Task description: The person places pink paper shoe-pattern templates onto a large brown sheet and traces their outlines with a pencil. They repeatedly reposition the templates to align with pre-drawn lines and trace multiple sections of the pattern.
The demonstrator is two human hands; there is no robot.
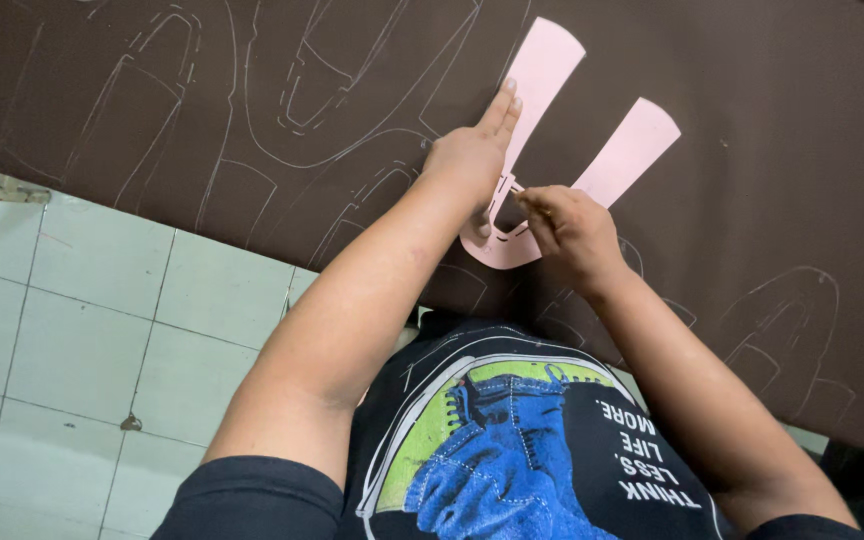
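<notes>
One pink template under flat left hand, right hand fingers pinched, contents unclear.

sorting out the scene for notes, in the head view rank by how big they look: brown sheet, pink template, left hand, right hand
1. brown sheet
2. pink template
3. left hand and right hand: look alike, so unranked

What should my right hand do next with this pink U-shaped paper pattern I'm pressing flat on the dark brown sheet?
Probably keep tracing along the inner edge of the pink U-shaped paper pattern. The left hand presses it flat on the dark brown sheet, and the right hand is pinched at the cut-out near its curved base, while similar pale outlines already cover the sheet.
</notes>
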